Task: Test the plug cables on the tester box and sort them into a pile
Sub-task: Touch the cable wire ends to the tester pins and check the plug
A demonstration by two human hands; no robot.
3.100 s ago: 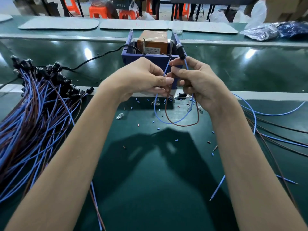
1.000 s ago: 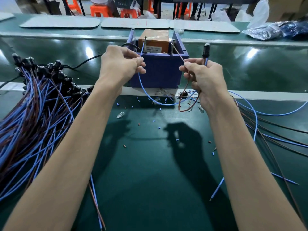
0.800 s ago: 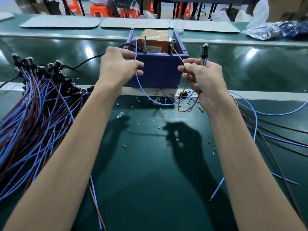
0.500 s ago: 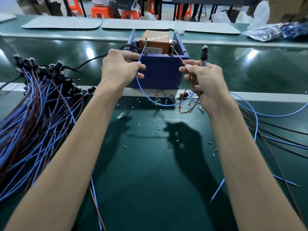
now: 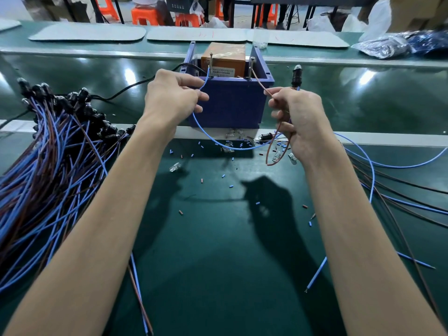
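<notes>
Table under tester box; stools behind.

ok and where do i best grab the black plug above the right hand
Pinch the plug round its black barrel, coming from the right. It stands upright above the right hand, which grips its wires below; the box stands to its left, and the pale tip on top looks fragile.

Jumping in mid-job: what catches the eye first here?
At the blue tester box, centre, the left hand holds a blue wire at one pin, the right hand a brown wire at the other, black plug above it. A big cable pile lies left.
</notes>
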